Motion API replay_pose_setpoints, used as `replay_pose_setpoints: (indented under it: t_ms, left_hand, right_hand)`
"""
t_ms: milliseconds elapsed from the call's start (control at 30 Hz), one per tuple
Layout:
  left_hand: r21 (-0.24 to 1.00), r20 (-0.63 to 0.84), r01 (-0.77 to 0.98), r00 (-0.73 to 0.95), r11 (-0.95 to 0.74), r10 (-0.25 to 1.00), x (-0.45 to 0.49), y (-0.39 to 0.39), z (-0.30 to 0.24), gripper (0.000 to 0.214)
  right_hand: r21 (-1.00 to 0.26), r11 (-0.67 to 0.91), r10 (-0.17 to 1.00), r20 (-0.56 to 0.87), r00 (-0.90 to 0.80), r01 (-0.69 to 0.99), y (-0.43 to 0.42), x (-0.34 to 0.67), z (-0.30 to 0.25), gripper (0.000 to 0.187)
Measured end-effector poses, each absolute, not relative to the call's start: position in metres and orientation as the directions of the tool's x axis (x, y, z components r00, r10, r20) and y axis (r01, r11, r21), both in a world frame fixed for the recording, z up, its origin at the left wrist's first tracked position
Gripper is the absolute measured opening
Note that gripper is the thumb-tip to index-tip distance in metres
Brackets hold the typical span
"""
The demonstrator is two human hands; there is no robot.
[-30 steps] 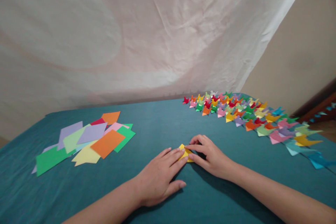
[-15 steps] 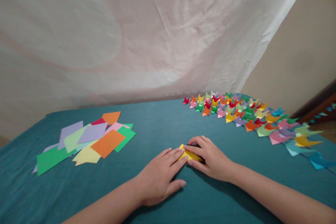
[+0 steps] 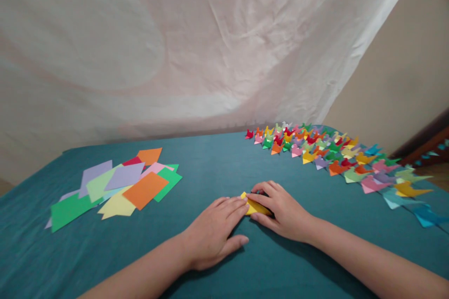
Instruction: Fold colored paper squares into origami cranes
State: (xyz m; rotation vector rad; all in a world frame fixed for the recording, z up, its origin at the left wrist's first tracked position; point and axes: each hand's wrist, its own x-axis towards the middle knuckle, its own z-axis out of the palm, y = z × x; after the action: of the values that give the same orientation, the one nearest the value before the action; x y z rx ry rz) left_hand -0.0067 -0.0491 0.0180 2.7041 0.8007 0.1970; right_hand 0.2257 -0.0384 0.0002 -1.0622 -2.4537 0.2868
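A small folded yellow paper (image 3: pixel 253 206) lies on the teal tablecloth (image 3: pixel 217 163) near the front middle. My left hand (image 3: pixel 213 233) rests flat, fingers stretched out, with its fingertips pressing the paper's left part. My right hand (image 3: pixel 280 210) comes from the right and pinches the paper's right side between thumb and fingers, covering part of it.
A loose pile of coloured paper sheets (image 3: pixel 115 187) lies at the left. Several rows of small folded paper figures (image 3: pixel 333 156) run along the right side towards the table's edge. A white cloth (image 3: pixel 175 46) hangs behind the table.
My right hand has folded the yellow paper flatter and slid slightly over it. My left hand has stayed pressing its left end.
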Motion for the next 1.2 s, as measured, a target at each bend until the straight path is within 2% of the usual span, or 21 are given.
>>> replay_pose_setpoints:
  t_ms: [200, 367, 600, 800, 1000, 1200]
  left_hand:
    - [0.366, 0.089, 0.485, 0.831, -0.794, 0.549, -0.007, -0.045, 0.018, 0.051]
    - [0.345, 0.068, 0.492, 0.836, -0.799, 0.544, -0.006, -0.044, 0.020, 0.049]
    - [0.336, 0.066, 0.499, 0.833, -0.799, 0.549, -0.005, -0.043, 0.021, 0.051]
    - [0.332, 0.034, 0.516, 0.830, -0.790, 0.557, -0.006, -0.040, 0.018, 0.053]
    - [0.342, 0.030, 0.514, 0.831, -0.787, 0.555, -0.007, -0.040, 0.017, 0.052]
    - [0.330, 0.033, 0.510, 0.835, -0.794, 0.550, -0.007, -0.039, 0.016, 0.053]
  right_hand:
    - [-0.341, 0.681, 0.732, 0.309, -0.607, 0.648, -0.037, 0.225, 0.001, 0.036]
    - [-0.316, 0.687, 0.726, 0.320, -0.609, 0.654, -0.038, 0.225, 0.001, 0.037]
    - [-0.198, 0.764, 0.637, 0.383, -0.669, 0.614, -0.044, 0.225, 0.004, 0.026]
    - [-0.166, 0.806, 0.588, 0.327, -0.740, 0.568, -0.049, 0.222, 0.004, 0.025]
    - [-0.187, 0.807, 0.590, 0.299, -0.750, 0.561, -0.048, 0.222, 0.004, 0.025]
    - [-0.133, 0.799, 0.599, 0.246, -0.762, 0.586, -0.050, 0.221, 0.008, 0.026]
